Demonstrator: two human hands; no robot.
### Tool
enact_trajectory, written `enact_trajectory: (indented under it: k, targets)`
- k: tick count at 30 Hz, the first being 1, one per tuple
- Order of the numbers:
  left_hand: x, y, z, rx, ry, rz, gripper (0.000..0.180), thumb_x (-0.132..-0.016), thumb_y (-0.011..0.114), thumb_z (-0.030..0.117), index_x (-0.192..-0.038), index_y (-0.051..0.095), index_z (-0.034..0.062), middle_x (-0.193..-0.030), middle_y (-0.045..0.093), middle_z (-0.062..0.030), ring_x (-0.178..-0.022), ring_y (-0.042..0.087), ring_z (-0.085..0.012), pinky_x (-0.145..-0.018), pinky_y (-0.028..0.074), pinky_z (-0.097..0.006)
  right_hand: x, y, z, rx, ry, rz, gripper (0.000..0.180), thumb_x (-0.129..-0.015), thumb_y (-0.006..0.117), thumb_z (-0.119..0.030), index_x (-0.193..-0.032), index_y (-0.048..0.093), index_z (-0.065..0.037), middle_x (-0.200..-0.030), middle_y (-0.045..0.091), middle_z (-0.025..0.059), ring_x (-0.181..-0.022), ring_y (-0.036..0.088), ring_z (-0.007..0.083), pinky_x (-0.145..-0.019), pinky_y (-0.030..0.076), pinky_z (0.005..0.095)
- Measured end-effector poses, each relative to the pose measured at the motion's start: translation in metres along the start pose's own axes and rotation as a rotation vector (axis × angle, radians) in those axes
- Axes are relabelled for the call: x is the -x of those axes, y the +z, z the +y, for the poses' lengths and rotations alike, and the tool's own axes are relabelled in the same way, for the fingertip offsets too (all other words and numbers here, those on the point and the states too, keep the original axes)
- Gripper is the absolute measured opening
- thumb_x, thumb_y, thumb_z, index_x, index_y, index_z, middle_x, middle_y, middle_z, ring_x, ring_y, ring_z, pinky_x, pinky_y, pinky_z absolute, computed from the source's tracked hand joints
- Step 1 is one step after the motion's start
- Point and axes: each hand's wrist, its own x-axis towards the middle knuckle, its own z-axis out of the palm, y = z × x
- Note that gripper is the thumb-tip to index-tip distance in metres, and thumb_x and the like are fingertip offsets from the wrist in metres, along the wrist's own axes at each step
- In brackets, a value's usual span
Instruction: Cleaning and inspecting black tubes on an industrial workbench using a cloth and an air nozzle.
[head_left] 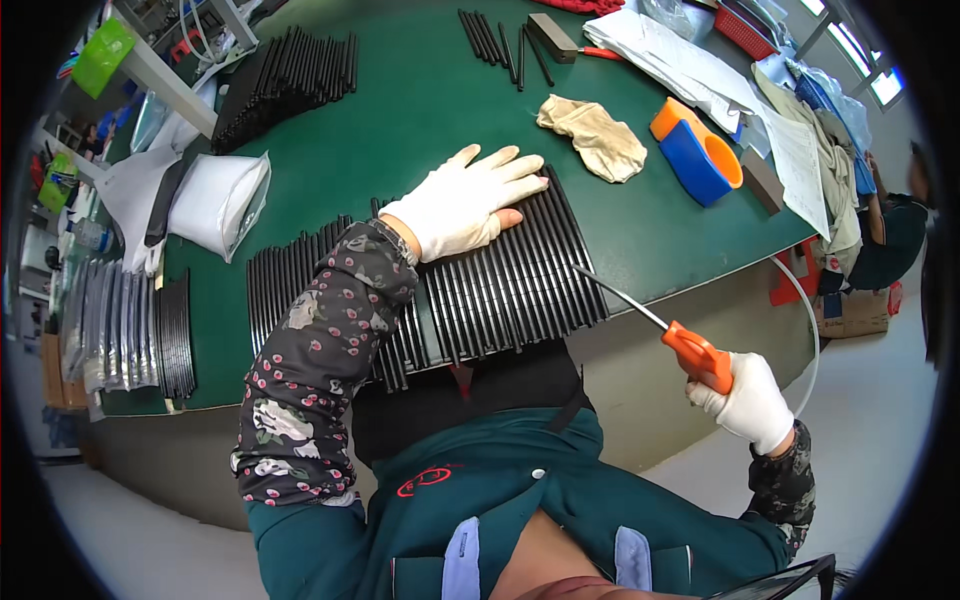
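My left hand [462, 204], in a white glove with bare fingertips, lies palm down with fingers stretched out across a row of thin black rods [510, 290]. The rods sit side by side along the near edge of the green table, some jutting out farther than others. In my right hand [755, 402], also gloved, is an orange air blow gun [700, 357] with a long thin metal nozzle. Its tip reaches the right end of the row; whether it touches a rod I cannot tell. A pale hose [812, 335] runs near that hand.
A loose cream glove [597, 138] lies beyond the rods, beside blue and orange tape-like rings [697, 165]. More black rods [300, 70] are piled at the far left. A bagged white bundle [220, 200] and papers [680, 65] flank the green table [420, 90]. Another person [890, 235] is at the right.
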Motion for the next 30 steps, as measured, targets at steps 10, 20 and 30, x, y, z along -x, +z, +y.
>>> enact_trajectory:
  k: [10,20,30]
  targets:
    - [0.000,0.002,0.001,0.005,-0.004,0.041,0.048,-0.097,0.048,0.029,-0.143,0.040,0.0154,-0.151,0.036,-0.0076,-0.141,0.032,-0.0285,-0.115,0.025,-0.051,-0.006,0.004,-0.013,0.098,-0.011,-0.003,0.027,-0.076,0.075,-0.029,-0.084,0.066,-0.004,-0.064,0.062,0.0164,-0.061,0.062,0.0359,-0.063,0.051,0.0385]
    - [0.001,0.005,0.002,-0.001,-0.006,0.059,0.048,-0.096,0.050,0.028,-0.142,0.042,0.0153,-0.150,0.038,-0.0071,-0.140,0.034,-0.0275,-0.114,0.026,-0.050,0.006,0.000,-0.015,0.019,0.097,0.020,0.026,-0.074,0.074,-0.025,-0.087,0.069,-0.004,-0.064,0.063,0.0159,-0.059,0.062,0.0328,-0.062,0.050,0.0361]
    - [-0.002,0.014,0.000,-0.046,0.015,0.147,0.043,-0.097,0.050,0.031,-0.137,0.047,0.0143,-0.146,0.041,-0.0054,-0.138,0.036,-0.0266,-0.111,0.030,-0.050,0.008,0.018,-0.029,0.065,-0.057,-0.095,0.028,-0.074,0.075,-0.031,-0.083,0.067,-0.006,-0.063,0.062,0.0162,-0.061,0.062,0.0358,-0.061,0.050,0.0387]
